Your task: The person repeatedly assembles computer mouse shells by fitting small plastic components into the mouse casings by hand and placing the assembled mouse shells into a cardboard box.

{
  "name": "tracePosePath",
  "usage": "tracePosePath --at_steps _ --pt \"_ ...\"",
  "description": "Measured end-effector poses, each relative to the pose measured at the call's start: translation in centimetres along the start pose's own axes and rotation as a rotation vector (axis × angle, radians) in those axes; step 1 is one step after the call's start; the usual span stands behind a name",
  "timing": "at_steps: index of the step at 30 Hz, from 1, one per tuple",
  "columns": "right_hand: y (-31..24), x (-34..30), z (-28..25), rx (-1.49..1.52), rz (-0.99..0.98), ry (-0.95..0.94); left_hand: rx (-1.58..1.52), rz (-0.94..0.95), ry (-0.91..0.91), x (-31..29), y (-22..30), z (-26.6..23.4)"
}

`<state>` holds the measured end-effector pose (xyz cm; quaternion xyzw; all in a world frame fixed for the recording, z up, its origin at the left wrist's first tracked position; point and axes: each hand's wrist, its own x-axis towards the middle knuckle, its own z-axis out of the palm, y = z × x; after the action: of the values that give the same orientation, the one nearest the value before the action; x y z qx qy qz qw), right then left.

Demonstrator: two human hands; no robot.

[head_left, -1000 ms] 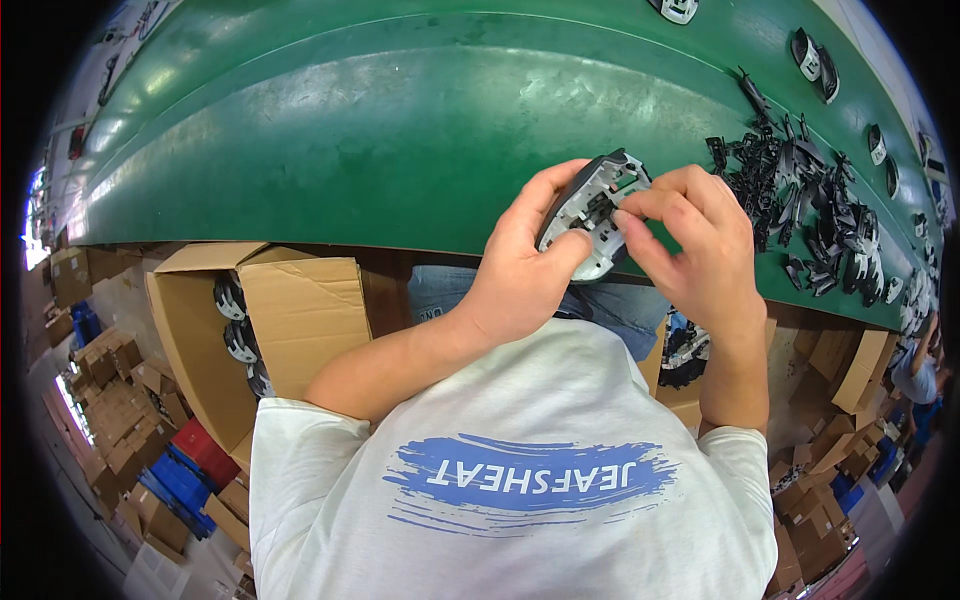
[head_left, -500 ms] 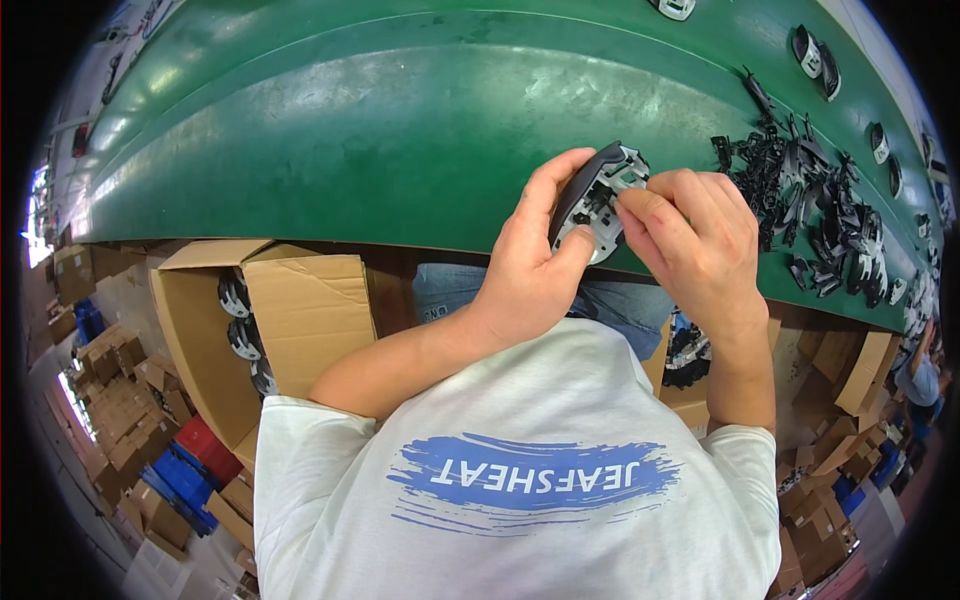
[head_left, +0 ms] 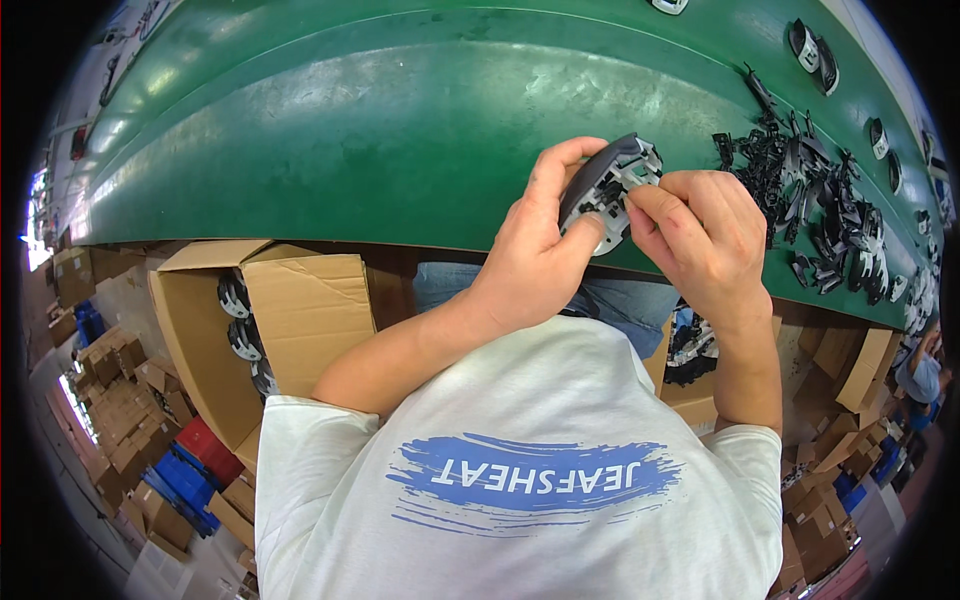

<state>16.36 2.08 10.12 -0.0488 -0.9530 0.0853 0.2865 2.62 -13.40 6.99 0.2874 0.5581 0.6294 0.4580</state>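
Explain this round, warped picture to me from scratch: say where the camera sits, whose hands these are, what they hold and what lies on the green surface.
The camera sits on a person's head and looks down, so you see their own white shirt and forearms from above. Its very wide lens bends straight edges and leaves black corners.

The left hand grips a small grey and white plastic part, and the fingertips of the right hand press on its edge. Both are above the near edge of a green belt.

On the belt to the right lies a heap of small black plastic pieces, with a few single parts further up. Below the belt, at the left, an open cardboard box holds similar parts.
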Motion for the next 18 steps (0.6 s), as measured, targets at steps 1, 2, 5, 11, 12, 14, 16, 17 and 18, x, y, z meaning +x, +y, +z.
tracePosePath --at_steps 1,2,5,11,12,14,16,17,18 --pt "0.0 0.0 0.0 -0.001 0.001 -0.002 -0.002 -0.001 -0.002 0.1 -0.1 0.0" --pt "0.0 0.0 -0.1 -0.001 -0.009 -0.002 0.042 0.022 0.021 0.1 -0.1 0.0" --pt "0.2 0.1 -0.1 0.009 -0.029 -0.004 0.121 0.014 0.033 0.3 0.1 0.0" --pt "0.6 0.8 -0.4 0.043 -0.041 -0.068 0.093 -0.03 0.087 0.1 -0.9 0.3" --pt "0.5 0.9 -0.5 0.056 -0.025 -0.089 0.044 -0.031 0.105 0.1 -1.2 0.3" --pt "0.5 0.5 -0.2 0.069 -0.037 -0.06 0.057 -0.023 0.096 -0.1 -1.0 0.5" --pt "0.4 -0.1 0.1 0.085 -0.051 -0.031 0.071 -0.014 0.089 -0.3 -1.0 0.6" --pt "0.4 -0.4 0.1 0.071 -0.068 -0.004 0.087 0.011 0.076 -0.3 -1.2 0.7" --pt "0.4 -0.7 0.2 0.056 -0.084 0.022 0.102 0.036 0.063 -0.4 -1.3 0.7"
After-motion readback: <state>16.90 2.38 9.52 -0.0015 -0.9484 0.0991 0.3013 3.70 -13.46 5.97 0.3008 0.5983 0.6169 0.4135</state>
